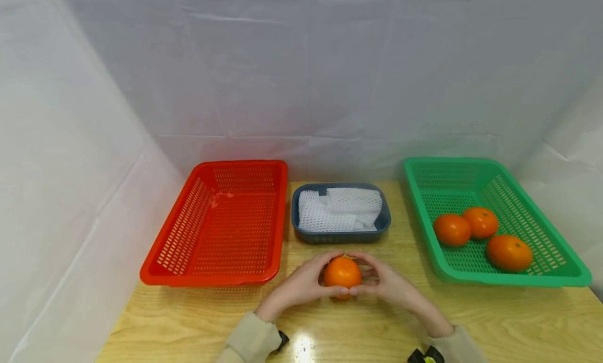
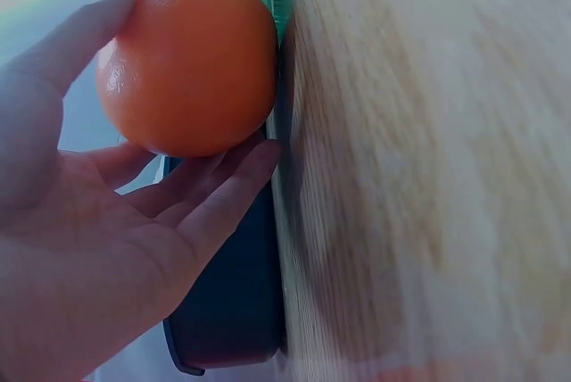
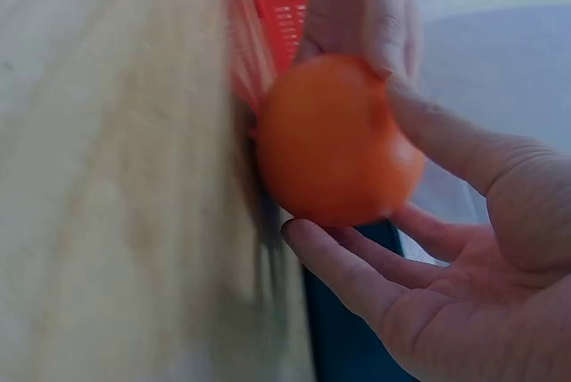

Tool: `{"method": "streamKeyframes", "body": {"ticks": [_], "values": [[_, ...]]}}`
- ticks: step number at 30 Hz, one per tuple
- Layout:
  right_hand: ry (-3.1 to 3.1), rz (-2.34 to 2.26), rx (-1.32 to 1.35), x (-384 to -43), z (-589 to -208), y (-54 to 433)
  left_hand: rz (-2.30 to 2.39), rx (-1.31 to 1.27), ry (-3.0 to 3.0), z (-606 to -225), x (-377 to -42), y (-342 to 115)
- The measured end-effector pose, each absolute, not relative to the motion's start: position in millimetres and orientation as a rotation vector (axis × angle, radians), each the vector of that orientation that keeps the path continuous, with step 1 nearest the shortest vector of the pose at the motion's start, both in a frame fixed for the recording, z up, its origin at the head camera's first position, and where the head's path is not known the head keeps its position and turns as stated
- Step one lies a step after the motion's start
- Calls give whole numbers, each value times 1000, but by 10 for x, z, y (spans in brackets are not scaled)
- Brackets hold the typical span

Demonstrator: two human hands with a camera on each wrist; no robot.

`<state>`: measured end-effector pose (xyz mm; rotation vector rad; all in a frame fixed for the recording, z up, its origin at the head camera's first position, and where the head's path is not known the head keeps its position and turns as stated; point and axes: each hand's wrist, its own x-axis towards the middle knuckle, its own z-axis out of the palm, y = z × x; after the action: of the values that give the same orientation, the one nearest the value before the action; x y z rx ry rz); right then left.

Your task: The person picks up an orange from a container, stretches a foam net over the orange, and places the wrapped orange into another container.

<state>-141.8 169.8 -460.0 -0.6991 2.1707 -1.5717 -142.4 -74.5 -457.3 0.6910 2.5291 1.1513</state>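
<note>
The left hand (image 1: 301, 283) and right hand (image 1: 390, 285) grasp an orange (image 1: 342, 271) from both sides, presumably to stop it rolling, on the near side of the dark box (image 1: 341, 238)

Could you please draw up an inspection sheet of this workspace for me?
Surface: wood-grain table, with a bright glare spot near the front.
Job's things: one orange between the hands; three more oranges in the green basket on the right; red basket on the left; white nets in the dark box between the baskets.
Clutter: nothing seen.
Grippers: bare left hand and right hand hold the orange from opposite sides, thumbs nearest the person.
Cables: nothing seen.
Surroundings: creased white sheeting behind and at both sides.
</note>
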Motion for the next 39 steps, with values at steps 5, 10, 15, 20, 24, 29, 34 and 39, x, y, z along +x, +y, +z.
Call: {"method": "streamKeyframes", "body": {"ticks": [5,10,15,20,24,29,34,39], "values": [[2365,-1522,-709,-1527,-4414,1800,1147,689,2535,-4584,-1434,-745],[2676,-1481,-611,-1673,-4234,1826,1147,682,2534,-4590,-1432,-754],[2957,-1447,-542,-1804,-4168,1753,1137,675,2538,-4580,-1420,-759],[3306,-1143,-552,-1934,-4218,1654,1118,688,2547,-4578,-1418,-764],[3445,-998,-560,-2058,-4248,1591,1101,710,2554,-4577,-1412,-763],[3447,-947,-586,-2246,-4277,1575,1105,711,2540,-4567,-1407,-759],[3417,-906,-611,-2383,-4300,1590,1105,707,2535,-4571,-1408,-757],[3399,-868,-617,-2463,-4346,1602,1100,720,2531,-4575,-1409,-756]]}}
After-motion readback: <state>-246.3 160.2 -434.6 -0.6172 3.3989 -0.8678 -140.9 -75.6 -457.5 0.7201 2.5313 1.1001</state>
